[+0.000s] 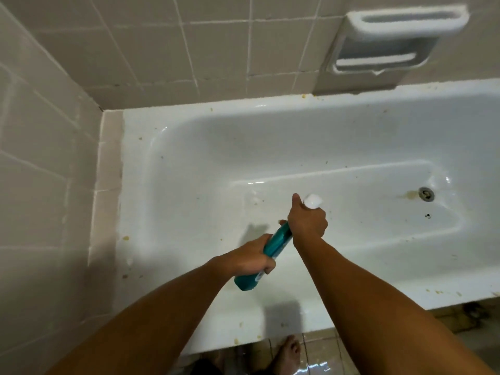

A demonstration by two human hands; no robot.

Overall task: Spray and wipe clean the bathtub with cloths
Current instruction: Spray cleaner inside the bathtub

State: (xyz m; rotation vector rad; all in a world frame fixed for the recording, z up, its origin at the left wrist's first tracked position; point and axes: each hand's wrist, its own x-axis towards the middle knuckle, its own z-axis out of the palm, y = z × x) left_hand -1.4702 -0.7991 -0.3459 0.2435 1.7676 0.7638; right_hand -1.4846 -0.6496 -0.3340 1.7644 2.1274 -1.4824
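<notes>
A white bathtub (162,147) fills the view, with brown specks scattered on its rim and floor. Over the tub I hold a teal spray bottle (278,240), tilted with its white nozzle (312,200) pointing away and down. My left hand (251,259) grips the lower body of the bottle. My right hand (307,220) is wrapped round the neck just under the nozzle. No cloth is in view.
The drain (426,194) lies at the tub's right end with a brownish stain beside it. A white soap holder (392,39) is set in the tiled back wall. A tiled wall stands on the left. A bare foot (288,353) rests on the shiny floor tiles below the rim.
</notes>
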